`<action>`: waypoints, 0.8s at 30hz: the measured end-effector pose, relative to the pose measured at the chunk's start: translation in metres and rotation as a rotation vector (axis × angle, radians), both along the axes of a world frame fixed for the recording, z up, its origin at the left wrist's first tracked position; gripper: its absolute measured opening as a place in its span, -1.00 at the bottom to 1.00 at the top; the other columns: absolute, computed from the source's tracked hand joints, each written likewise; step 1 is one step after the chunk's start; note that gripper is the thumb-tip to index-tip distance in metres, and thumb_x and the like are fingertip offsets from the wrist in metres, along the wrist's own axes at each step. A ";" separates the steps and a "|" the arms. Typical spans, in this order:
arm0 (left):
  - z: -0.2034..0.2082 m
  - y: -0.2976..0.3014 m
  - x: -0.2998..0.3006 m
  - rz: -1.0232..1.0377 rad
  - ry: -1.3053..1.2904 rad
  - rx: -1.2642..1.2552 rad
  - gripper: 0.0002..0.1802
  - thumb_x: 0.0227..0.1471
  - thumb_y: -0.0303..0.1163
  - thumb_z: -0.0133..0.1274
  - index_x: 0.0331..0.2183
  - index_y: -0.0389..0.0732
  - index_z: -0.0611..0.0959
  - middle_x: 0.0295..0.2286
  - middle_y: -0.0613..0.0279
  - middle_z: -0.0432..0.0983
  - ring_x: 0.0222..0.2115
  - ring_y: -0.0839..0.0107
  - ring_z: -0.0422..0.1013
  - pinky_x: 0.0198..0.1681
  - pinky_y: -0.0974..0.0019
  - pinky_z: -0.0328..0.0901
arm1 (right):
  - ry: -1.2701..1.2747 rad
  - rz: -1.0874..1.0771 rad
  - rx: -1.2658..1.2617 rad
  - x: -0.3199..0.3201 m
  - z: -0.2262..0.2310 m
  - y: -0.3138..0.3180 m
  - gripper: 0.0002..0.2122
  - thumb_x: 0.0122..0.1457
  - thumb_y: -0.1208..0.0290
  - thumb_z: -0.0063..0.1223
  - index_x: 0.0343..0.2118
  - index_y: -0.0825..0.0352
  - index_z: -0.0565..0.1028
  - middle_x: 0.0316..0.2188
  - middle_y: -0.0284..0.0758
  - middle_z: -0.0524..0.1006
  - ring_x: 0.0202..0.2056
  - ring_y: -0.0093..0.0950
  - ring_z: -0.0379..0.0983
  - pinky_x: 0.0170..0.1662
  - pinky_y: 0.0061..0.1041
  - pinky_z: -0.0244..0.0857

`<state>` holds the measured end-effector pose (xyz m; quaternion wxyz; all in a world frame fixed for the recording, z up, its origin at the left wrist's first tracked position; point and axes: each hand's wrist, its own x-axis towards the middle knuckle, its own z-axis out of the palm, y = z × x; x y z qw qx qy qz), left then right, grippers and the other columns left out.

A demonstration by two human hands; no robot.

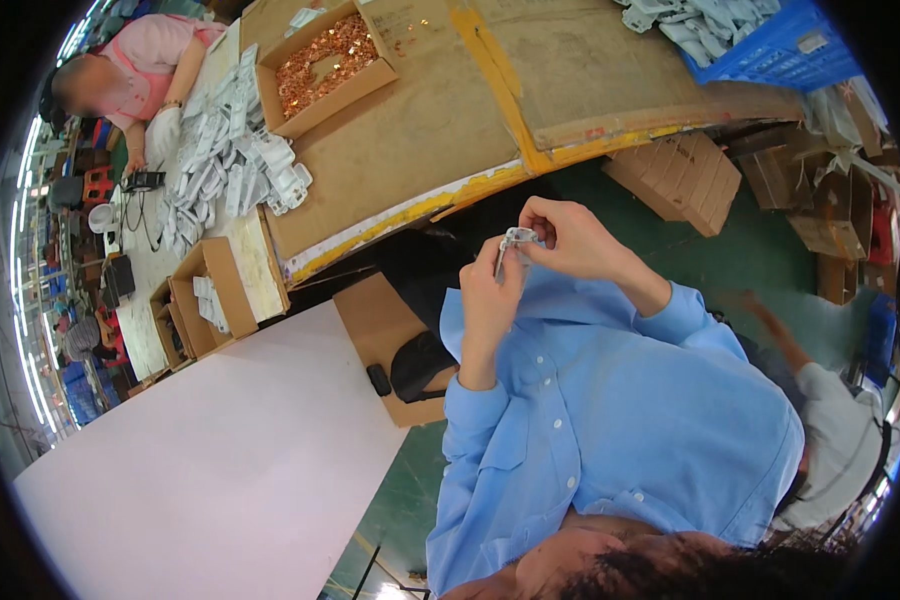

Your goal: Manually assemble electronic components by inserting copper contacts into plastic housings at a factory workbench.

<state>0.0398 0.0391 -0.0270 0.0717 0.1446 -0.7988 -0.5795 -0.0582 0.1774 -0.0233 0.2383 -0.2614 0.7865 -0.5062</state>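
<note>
Both of my hands are raised in front of my chest, around a small white plastic part (518, 237). My left hand (490, 305) pinches the part between thumb and fingers from below. With bent fingers closed at its other side, my right hand (582, 242) grips the part too. The fingers cover much of it, so its full shape is hidden. Similar white plastic parts (232, 165) lie heaped on the table at the far left. Beside that heap, an open cardboard box (372, 78) holds many small copper-coloured metal pieces (310, 72).
The brown-covered table (410, 150) has a yellow-taped edge. A blue crate (785, 55) of white parts stands far right. Small cardboard boxes (232, 290) and a white board (220, 440) are at left. A co-worker (135, 75) sits far left; another person (835, 440) is at right.
</note>
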 end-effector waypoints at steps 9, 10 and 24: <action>-0.004 -0.006 0.002 -0.023 -0.011 -0.023 -0.81 0.06 -0.46 0.04 -0.26 -0.31 0.62 -0.60 0.23 0.50 -0.57 0.63 0.36 -0.46 0.49 0.28 | -0.046 0.035 0.022 -0.002 -0.004 -0.004 -0.81 -0.04 0.43 0.21 -0.46 0.34 0.39 -0.65 -0.41 0.33 -0.58 -0.59 0.27 -0.51 -0.58 0.19; -0.003 -0.006 0.001 -0.023 -0.010 -0.024 -0.81 0.06 -0.46 0.04 -0.26 -0.31 0.62 -0.60 0.23 0.50 -0.57 0.63 0.36 -0.46 0.49 0.28 | -0.021 0.039 0.010 -0.002 -0.007 -0.005 -0.81 -0.05 0.43 0.21 -0.46 0.34 0.39 -0.65 -0.40 0.33 -0.58 -0.59 0.27 -0.51 -0.57 0.19; -0.007 -0.002 -0.001 -0.019 -0.014 -0.093 -0.78 0.03 -0.49 0.05 -0.22 -0.27 0.62 -0.56 0.00 0.53 -0.57 0.27 0.52 -0.45 0.38 0.34 | 0.024 0.040 0.046 -0.007 -0.009 -0.002 -0.79 -0.10 0.39 0.23 -0.49 0.33 0.41 -0.66 -0.36 0.37 -0.60 -0.52 0.31 -0.52 -0.52 0.20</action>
